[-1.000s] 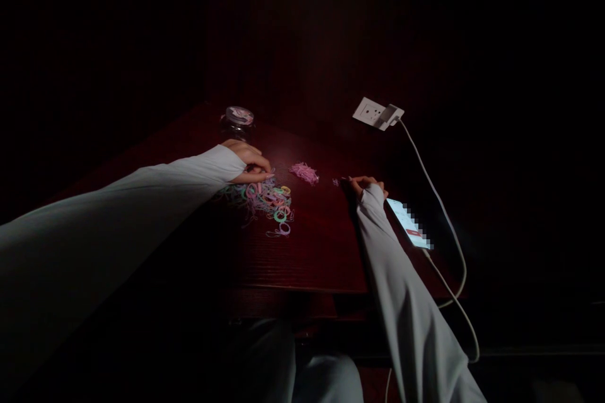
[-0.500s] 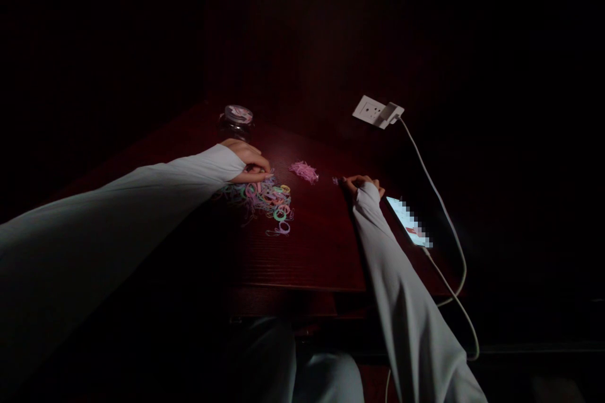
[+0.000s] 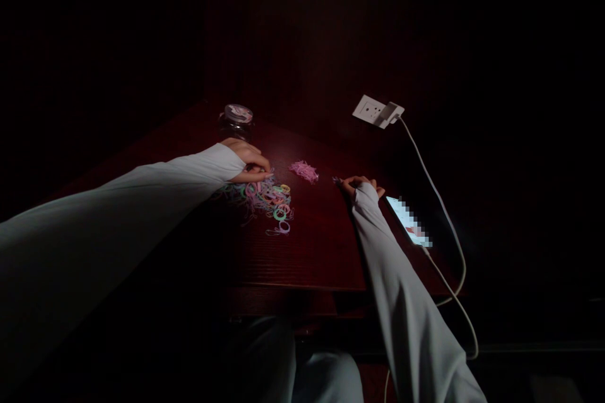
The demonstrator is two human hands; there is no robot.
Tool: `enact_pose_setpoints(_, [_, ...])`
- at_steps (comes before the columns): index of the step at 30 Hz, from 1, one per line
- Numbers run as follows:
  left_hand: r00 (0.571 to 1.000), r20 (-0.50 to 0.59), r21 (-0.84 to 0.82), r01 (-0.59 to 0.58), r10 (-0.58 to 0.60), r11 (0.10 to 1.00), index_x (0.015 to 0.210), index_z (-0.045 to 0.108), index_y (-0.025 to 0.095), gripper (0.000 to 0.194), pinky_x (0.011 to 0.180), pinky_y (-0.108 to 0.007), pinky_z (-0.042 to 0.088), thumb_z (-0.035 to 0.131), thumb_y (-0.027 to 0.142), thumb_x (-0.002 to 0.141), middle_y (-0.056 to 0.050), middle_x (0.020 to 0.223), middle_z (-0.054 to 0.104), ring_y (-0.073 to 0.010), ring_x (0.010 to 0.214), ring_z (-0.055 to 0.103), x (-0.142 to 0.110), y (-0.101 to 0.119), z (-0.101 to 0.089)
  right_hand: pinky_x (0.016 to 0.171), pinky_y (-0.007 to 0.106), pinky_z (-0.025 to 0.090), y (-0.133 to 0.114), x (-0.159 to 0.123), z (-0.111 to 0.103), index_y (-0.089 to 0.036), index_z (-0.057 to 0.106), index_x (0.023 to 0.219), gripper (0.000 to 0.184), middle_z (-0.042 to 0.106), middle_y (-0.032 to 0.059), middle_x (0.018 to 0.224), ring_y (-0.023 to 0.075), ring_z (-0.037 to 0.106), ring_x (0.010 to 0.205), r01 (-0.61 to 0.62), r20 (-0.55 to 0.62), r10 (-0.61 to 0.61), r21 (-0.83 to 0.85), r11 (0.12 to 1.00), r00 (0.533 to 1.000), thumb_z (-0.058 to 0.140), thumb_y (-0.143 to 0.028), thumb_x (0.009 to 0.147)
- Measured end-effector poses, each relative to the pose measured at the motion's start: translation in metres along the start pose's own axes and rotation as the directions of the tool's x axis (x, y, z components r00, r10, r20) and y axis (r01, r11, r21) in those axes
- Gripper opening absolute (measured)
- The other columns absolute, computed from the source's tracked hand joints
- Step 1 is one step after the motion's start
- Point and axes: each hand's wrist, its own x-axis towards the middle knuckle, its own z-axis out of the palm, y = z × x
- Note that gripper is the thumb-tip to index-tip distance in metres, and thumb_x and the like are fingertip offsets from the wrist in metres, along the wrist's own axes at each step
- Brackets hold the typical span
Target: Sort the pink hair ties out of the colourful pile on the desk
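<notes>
A mixed pile of coloured elastic hair ties (image 3: 265,198) lies on the dark red table (image 3: 307,258). My left hand (image 3: 246,159) reaches over its far edge, thumb and fingers pinched together; what they grip, if anything, I cannot make out. One lilac hair tie (image 3: 284,227) lies at the near side of the pile. Between my hands sits a separate heap of pink elastic bands (image 3: 304,170). To its right, my right hand (image 3: 362,186) rests low on the table, fingers closed, its tips at a few small purple bands (image 3: 336,181).
A clear jar with a printed lid (image 3: 237,118) stands behind my left hand. Right of my right sleeve lies a lit phone (image 3: 405,219). Its white cable (image 3: 433,182) runs to a charger (image 3: 391,114) in a wall socket (image 3: 367,109). Surroundings are very dark.
My right hand's fingertips have shifted slightly left, onto the small purple bands. My left hand stays almost still over the pile.
</notes>
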Motion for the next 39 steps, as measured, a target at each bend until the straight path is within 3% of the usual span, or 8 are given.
enact_pose_setpoints(4, [1.0, -0.001, -0.002, -0.009, 0.009, 1.0, 0.099, 0.084, 0.019, 0.039, 0.066, -0.025, 0.033, 0.058, 0.047, 0.106, -0.001, 0.078, 0.07, -0.0107, 0.068, 0.054, 0.0, -0.001, 0.001, 0.104, 0.052, 0.025, -0.003, 0.0, -0.002, -0.025, 0.077, 0.085, 0.029, 0.076, 0.0064, 0.114, 0.0323, 0.05, 0.115, -0.027, 0.012, 0.027, -0.003, 1.0, 1.0, 0.066, -0.049, 0.096])
enact_pose_setpoints(9, [1.0, -0.008, -0.019, -0.009, 0.009, 1.0, 0.097, 0.085, 0.017, 0.037, 0.067, -0.025, 0.034, 0.061, 0.044, 0.105, 0.0, 0.075, 0.067, -0.0097, 0.068, 0.054, -0.001, 0.0, 0.0, 0.099, 0.051, 0.025, -0.006, 0.0, -0.005, -0.02, 0.074, 0.076, 0.037, 0.071, 0.0092, 0.098, 0.0286, 0.048, 0.107, -0.039, -0.024, 0.04, 0.052, 0.998, 0.999, 0.059, -0.04, 0.103])
enact_pose_setpoints(18, [1.0, -0.022, 0.026, -0.015, 0.016, 1.0, 0.093, 0.084, 0.019, 0.035, 0.065, -0.022, 0.034, 0.06, 0.041, 0.103, 0.003, 0.068, 0.062, -0.0087, 0.063, 0.052, 0.0, 0.003, 0.0, 0.107, 0.052, 0.028, 0.002, 0.003, 0.003, -0.027, 0.081, 0.104, 0.03, 0.075, 0.0071, 0.111, 0.0328, 0.053, 0.119, -0.074, -0.035, 0.076, 0.038, 0.997, 0.997, 0.057, -0.044, 0.098])
enact_pose_setpoints(30, [1.0, 0.008, 0.033, -0.018, 0.018, 0.999, 0.095, 0.084, 0.019, 0.038, 0.064, -0.025, 0.037, 0.057, 0.045, 0.104, -0.001, 0.069, 0.065, -0.0117, 0.064, 0.055, 0.001, 0.002, -0.002, 0.108, 0.061, 0.029, 0.006, 0.004, 0.007, -0.027, 0.083, 0.108, 0.035, 0.077, 0.0112, 0.124, 0.0377, 0.054, 0.125, 0.005, -0.016, -0.004, 0.077, 0.997, 1.0, 0.055, -0.047, 0.1])
enact_pose_setpoints(39, [1.0, 0.006, 0.023, -0.008, 0.008, 1.0, 0.093, 0.083, 0.019, 0.037, 0.065, -0.024, 0.037, 0.059, 0.044, 0.104, -0.001, 0.072, 0.068, -0.0113, 0.064, 0.055, 0.001, 0.003, -0.002, 0.11, 0.055, 0.03, 0.0, 0.001, 0.003, -0.027, 0.08, 0.102, 0.033, 0.076, 0.0087, 0.116, 0.0343, 0.054, 0.125, -0.07, -0.025, 0.071, 0.05, 0.996, 0.997, 0.051, -0.042, 0.098])
